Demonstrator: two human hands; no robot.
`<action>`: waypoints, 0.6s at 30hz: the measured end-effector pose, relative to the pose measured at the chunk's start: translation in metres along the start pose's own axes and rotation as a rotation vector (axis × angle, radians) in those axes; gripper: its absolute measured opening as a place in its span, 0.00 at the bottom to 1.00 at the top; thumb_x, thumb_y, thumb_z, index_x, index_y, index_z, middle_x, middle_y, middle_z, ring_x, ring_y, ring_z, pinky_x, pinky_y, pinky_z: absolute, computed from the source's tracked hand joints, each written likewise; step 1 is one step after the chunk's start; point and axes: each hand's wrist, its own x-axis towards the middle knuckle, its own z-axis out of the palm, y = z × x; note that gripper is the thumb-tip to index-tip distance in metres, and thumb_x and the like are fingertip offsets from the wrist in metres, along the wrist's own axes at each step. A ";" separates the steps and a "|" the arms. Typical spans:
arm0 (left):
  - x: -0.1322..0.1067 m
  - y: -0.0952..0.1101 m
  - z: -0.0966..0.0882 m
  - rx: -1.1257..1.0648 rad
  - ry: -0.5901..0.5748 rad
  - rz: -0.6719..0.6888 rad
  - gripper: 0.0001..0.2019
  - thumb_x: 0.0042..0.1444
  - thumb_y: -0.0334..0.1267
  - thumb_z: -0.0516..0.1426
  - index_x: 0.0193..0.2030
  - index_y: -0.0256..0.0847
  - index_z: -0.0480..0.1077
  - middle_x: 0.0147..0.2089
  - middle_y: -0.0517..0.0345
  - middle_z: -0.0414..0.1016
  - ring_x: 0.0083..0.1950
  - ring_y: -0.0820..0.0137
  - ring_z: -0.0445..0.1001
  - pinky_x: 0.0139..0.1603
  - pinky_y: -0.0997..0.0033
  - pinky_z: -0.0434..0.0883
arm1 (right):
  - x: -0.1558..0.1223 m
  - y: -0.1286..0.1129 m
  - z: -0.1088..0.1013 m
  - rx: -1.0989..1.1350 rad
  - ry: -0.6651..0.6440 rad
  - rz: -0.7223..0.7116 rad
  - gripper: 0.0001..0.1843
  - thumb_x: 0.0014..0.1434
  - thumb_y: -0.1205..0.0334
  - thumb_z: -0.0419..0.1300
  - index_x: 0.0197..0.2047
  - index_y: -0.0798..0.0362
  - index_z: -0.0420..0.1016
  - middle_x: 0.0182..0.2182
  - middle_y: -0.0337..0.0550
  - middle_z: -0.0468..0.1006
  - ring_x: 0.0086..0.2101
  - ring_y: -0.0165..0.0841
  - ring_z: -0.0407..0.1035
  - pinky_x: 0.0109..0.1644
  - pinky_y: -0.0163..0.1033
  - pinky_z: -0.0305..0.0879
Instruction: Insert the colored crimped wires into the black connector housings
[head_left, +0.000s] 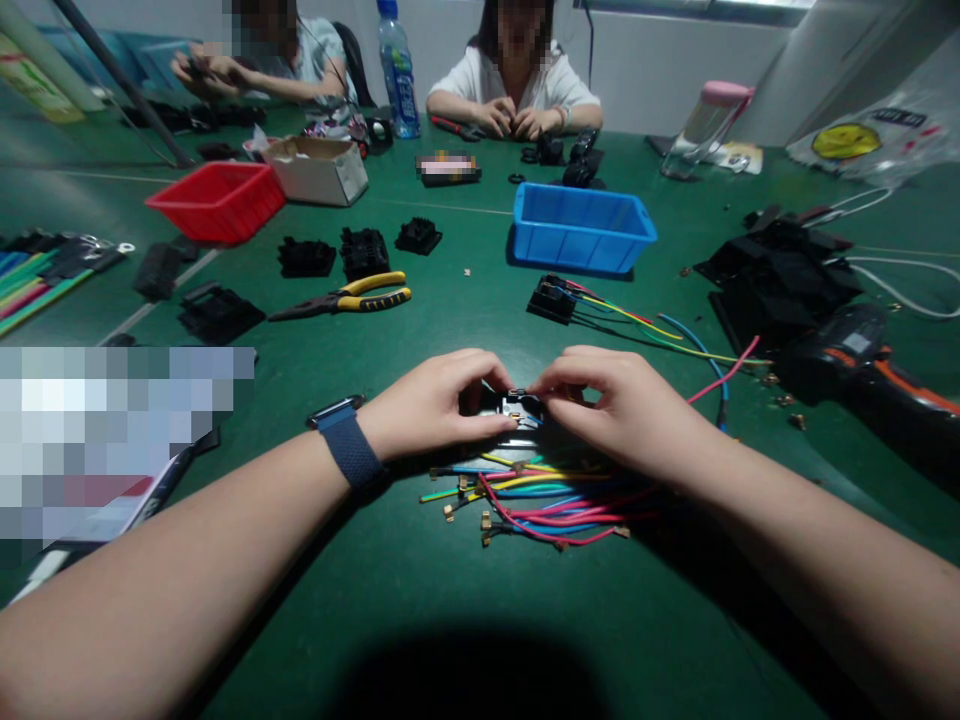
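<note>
Between both hands, just above the table, is a small black plastic housing with metal parts and a bit of blue wire inside. My left hand grips its left side between thumb and fingers. On the opposite side, my right hand pinches the housing's right edge; its fingertips partly hide it. Right below lies a loose bundle of coloured wires with brass terminals at their ends. Beyond my right hand sits another black housing with wires coming out of it.
Yellow-handled pliers lie left of centre, near several black housings. Farther back are a red bin, a white box and a blue bin. An orange-black power tool lies right. Two people sit across the table.
</note>
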 end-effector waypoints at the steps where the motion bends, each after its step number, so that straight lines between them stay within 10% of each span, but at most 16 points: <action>1: 0.000 0.000 0.000 -0.002 -0.001 -0.002 0.16 0.53 0.47 0.58 0.42 0.37 0.69 0.36 0.58 0.70 0.33 0.73 0.66 0.32 0.74 0.62 | 0.000 0.000 0.000 0.002 0.001 0.003 0.08 0.52 0.74 0.56 0.32 0.56 0.75 0.26 0.40 0.71 0.29 0.30 0.65 0.33 0.34 0.58; 18: 0.001 -0.002 0.001 -0.081 -0.011 -0.040 0.17 0.51 0.49 0.59 0.42 0.38 0.69 0.35 0.59 0.70 0.31 0.74 0.66 0.31 0.75 0.63 | 0.003 0.002 -0.002 0.006 -0.037 -0.014 0.09 0.53 0.74 0.55 0.33 0.56 0.75 0.29 0.42 0.74 0.31 0.31 0.67 0.36 0.35 0.60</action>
